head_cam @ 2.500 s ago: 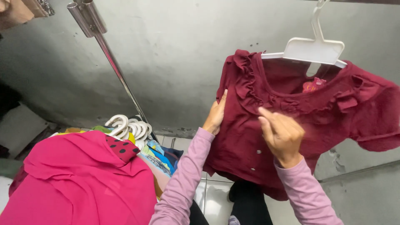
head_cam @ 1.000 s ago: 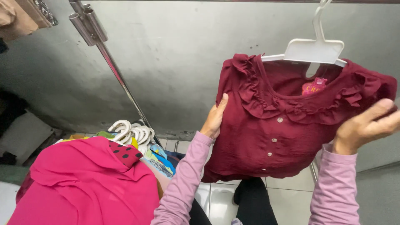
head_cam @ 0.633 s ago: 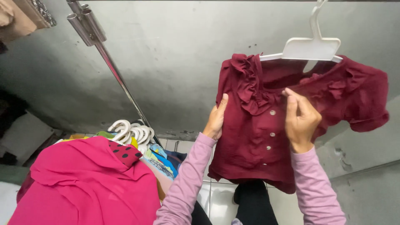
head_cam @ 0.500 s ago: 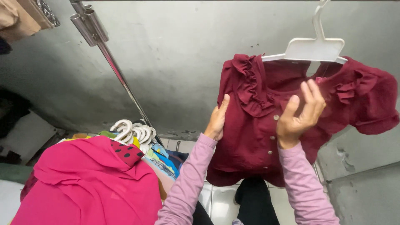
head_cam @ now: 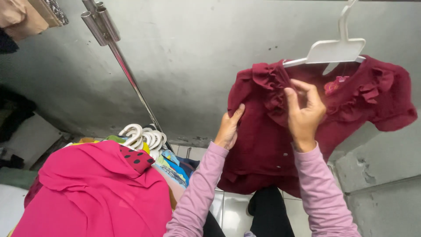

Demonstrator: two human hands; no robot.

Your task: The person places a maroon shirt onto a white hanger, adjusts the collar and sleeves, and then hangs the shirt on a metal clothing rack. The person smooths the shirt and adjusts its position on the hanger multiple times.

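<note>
Gripping maroon blouse (head_cam: 263,149) edge, left hand (head_cam: 229,130)

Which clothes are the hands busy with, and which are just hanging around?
Busy with:
- dark red ruffled blouse
- white hanger carrying it
- left hand and right hand, both on the blouse

Just there:
- pink garment
- bunched white hanger hooks
- metal rail

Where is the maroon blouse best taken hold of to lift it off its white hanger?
Probably at the ruffled collar, coming from the front, where the right hand already rests. The maroon blouse hangs from the white hanger there; the left hand steadies its side edge.
</note>
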